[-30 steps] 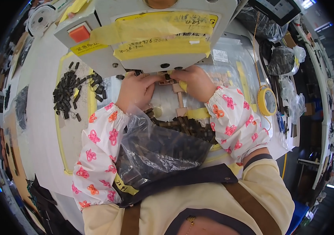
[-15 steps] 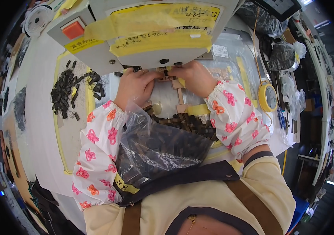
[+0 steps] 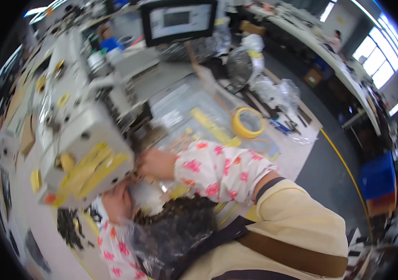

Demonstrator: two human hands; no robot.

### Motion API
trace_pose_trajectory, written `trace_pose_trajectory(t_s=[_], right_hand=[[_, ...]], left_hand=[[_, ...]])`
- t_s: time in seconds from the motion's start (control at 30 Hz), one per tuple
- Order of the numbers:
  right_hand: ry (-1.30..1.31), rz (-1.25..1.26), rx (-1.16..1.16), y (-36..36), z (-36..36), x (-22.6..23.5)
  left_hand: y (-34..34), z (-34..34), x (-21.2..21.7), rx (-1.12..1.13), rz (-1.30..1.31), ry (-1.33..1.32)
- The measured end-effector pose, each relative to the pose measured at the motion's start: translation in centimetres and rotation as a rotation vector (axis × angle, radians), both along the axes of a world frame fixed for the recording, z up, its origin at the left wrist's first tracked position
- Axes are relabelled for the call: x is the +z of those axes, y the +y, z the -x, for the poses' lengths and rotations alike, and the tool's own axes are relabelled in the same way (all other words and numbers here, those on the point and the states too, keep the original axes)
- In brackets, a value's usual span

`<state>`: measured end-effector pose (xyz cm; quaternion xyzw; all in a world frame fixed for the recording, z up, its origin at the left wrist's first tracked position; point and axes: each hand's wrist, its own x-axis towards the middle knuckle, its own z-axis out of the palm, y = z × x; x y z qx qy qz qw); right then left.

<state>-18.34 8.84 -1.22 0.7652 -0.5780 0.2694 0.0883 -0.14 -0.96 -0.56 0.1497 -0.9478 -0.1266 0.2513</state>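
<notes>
- Machine head [image 3: 84, 154], grey with yellow tape strips, fills the left of the tilted, blurred view; both hands work just under its front end.
- Left hand [image 3: 117, 201] sits low beneath the machine; its fingers are hidden by the housing, so I cannot tell whether they pinch or spread.
- Small dark parts [image 3: 70, 226] lie in a loose pile on the bench left of that hand.
- Clear plastic bag [image 3: 173, 233] of dark parts rests against the person's front, between the forearms.
- Right hand [image 3: 154, 163] reaches in from the right, fingers curled together at the machine's working point; what they grip is too blurred to tell.
- Roll of yellow tape [image 3: 248, 123] lies well apart, further right.
- Judging by the pose, a piece is being seated under the machine; the next move calls for steady, fine alignment.
</notes>
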Motion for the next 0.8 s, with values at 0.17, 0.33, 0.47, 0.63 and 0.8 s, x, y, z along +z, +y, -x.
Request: trace_pose_trajectory(t_s=[0.17,0.33,0.47,0.63,0.8], right_hand=[[0.133,0.060,-0.128,0.0,-0.7,0.0],[0.191,-0.081,-0.105,0.4,-0.4,1.2],[0.243,-0.067,-0.179,-0.3,-0.5,0.7],[0.249,-0.033,-0.192,-0.7,-0.5,0.1],[0.189,-0.042,-0.198,-0.8,-0.2,-0.1]], left_hand=[[-0.1,-0.8,0.2,0.001,-0.079,-0.088],[0.5,-0.2,1.0,0.024,-0.161,-0.095],[-0.1,0.1,0.7,0.013,-0.192,-0.083],[-0.3,-0.1,0.7,-0.007,-0.142,-0.071],[-0.2,0.1,0.9,0.005,-0.160,-0.050]])
